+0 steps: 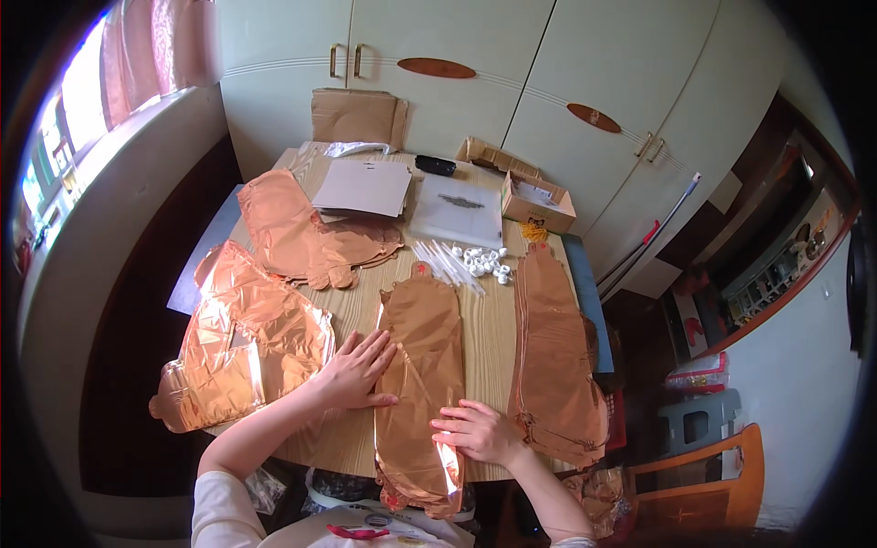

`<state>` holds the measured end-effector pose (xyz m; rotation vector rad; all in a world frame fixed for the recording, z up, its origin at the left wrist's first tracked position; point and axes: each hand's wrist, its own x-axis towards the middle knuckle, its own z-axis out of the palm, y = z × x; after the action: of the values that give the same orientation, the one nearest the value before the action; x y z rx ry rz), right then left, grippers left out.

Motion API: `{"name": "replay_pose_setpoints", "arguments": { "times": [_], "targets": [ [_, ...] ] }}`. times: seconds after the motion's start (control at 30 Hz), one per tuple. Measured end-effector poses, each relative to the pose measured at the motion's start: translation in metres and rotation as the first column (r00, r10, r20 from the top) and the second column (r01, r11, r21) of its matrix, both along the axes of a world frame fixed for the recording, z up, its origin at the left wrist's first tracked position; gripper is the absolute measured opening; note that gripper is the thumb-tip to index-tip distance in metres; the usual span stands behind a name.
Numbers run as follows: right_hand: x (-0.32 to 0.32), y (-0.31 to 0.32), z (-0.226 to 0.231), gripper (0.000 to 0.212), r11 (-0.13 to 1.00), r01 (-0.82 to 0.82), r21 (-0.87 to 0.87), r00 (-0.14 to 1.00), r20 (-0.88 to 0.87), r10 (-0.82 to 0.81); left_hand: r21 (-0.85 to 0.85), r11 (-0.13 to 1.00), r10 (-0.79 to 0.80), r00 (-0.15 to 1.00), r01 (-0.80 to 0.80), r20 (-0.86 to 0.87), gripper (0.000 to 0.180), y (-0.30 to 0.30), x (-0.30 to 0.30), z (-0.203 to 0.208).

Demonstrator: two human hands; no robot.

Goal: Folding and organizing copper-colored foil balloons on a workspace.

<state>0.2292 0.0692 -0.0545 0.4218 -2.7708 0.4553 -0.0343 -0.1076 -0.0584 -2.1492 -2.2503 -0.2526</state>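
Observation:
A folded copper-coloured foil balloon [420,347] lies lengthwise before me, its near end hanging over the table's front edge. My left hand [356,370] rests on its left edge, fingers stretched out. Lower down, on the right edge, my right hand [480,431] lies with its fingers extended over the foil. Left of this balloon, a shiny, creased foil balloon [247,347] is spread out. Behind that one lies a stack of flat foil balloons [311,233]. Another long folded stack of foil balloons [553,356] is on the right.
White sticks [448,265] and small white plastic pieces [486,263] lie mid-table. Behind are grey-white cards [364,187], a clear plastic bag [457,210], a black object [435,165] and an open cardboard box [539,201]. A wooden chair [699,484] stands at right.

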Motion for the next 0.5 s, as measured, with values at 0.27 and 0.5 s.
{"name": "replay_pose_setpoints", "arguments": {
  "times": [0.27,0.5],
  "targets": [
    [0.0,0.0,-0.002,0.025,1.0,-0.005,0.007,1.0,-0.003,0.005,-0.12,0.991,0.046,0.995,-0.056,-0.083,0.119,0.004,-0.006,0.006],
    [-0.001,-0.001,-0.002,0.027,0.999,-0.009,-0.031,1.0,0.026,0.01,-0.144,0.983,0.107,0.991,-0.117,-0.075,0.126,0.018,-0.029,0.009]
  ]
}}
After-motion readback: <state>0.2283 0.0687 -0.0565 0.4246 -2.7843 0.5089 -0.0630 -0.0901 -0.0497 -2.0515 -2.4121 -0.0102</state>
